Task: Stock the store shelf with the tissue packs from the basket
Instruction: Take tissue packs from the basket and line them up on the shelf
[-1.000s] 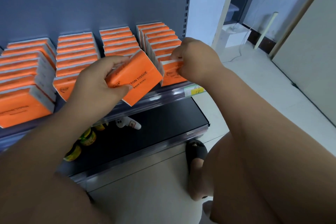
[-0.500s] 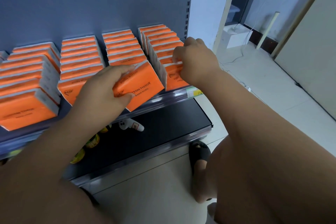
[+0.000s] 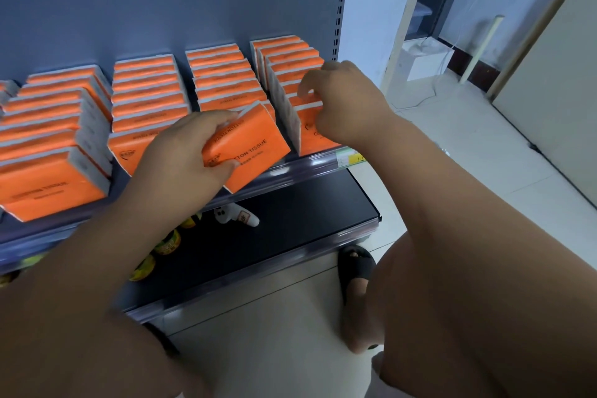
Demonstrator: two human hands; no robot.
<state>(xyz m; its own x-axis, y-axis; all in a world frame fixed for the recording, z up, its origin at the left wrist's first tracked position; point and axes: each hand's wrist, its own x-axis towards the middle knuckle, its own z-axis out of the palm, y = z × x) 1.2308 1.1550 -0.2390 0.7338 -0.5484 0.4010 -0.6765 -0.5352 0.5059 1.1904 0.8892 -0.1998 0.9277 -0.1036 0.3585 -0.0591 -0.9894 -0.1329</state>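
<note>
Fingers [image 3: 223, 116] of left hand [image 3: 184, 152] curled round orange rectangular film-wrapped tissue pack [image 3: 258, 152] — tilted at row front, 12 o'clock, not yet seated. Right hand [image 3: 342, 103] pinches front pack [image 3: 310, 136] of rightmost row, 1 o'clock. Grey-blue metal shelf [image 3: 290, 171] — rows near full. Basket out of view; remainder unknown.

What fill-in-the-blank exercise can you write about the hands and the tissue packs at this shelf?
1. The left hand grips a tissue pack of ____ colour.
2. The right hand pinches the front pack of the ____ row.
3. The tissue pack's print ends in the word ____.
4. Beside the lower shelf is a ____ sandal.
Missing words: orange; rightmost; TISSUE; black.
</note>
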